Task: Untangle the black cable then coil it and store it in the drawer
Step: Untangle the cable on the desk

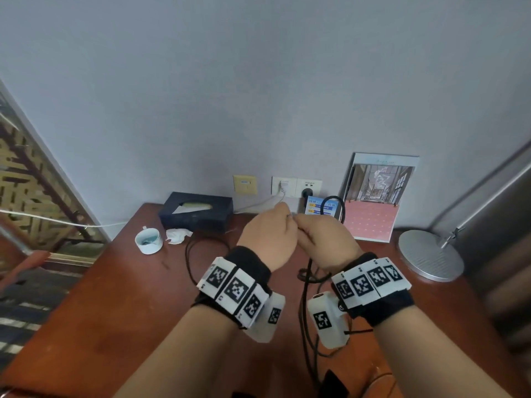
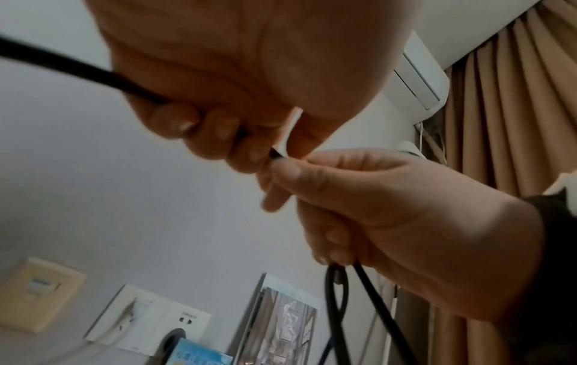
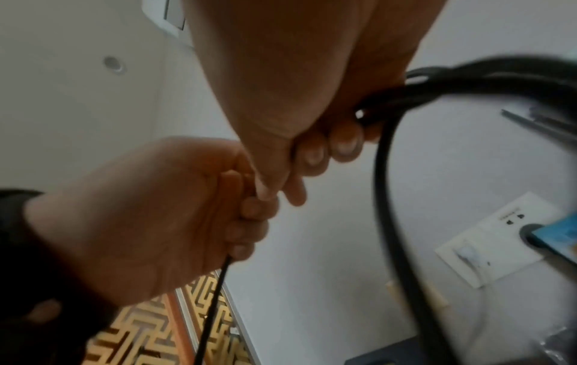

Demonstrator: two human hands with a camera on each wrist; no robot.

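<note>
Above the middle of the bench (image 1: 120, 297), the left hand (image 1: 268, 234) is curled round a run of the black cable (image 1: 304, 317) and pinches it at the fingertips. The right hand (image 1: 327, 239) meets it there, pinching the same spot and gripping gathered loops. Slack trails onto the bench, so coiling seems under way; the next move likely calls for feeding another loop into the right hand.

No readable text

The blue card (image 1: 321, 207) at 12 o'clock carries print too blurred to read; the wrist bands (image 1: 234, 288) show only square black-and-white codes.
</note>
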